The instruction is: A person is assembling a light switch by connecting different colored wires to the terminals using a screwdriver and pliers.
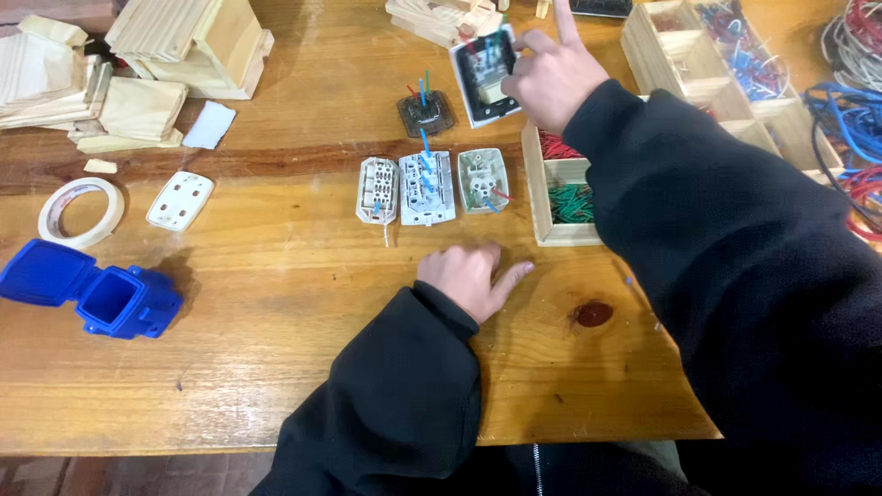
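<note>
In the head view, the right hand [551,78] is seen reaching far across the table, its fingers closed on a white rectangular switch module [484,75] with a dark recessed face and short blue, red and green wires standing out of it; the index finger is stretched upward, away from the module. The left hand [470,277] is laid loosely curled on the bare wood near the table's front, nothing held in it, thumb pointing right — well apart from the right hand.

Just below the held module, a small dark square insert [426,113] with blue wires is set on the wood. Nearer the left hand, 3 white plastic socket modules [427,188] are lined up side by side, ribbed and studded with terminals. To their right, an open pale wooden tray [540,197] is filled with red and green wire offcuts; a longer compartmented wooden box [684,64] lies beyond it.

At the left, a glossy blue plastic box [101,296] with its hinged lid open, a roll of cream masking tape [81,211] and a flat white cover plate [180,200] are spread out. Rough pine blocks [138,64] are stacked at the far left corner.

The table [276,367] is of varnished orange-brown planks, grained and shiny, with a dark red knot [593,314]. Coils of blue and red cable [850,119] are heaped at the right edge.
</note>
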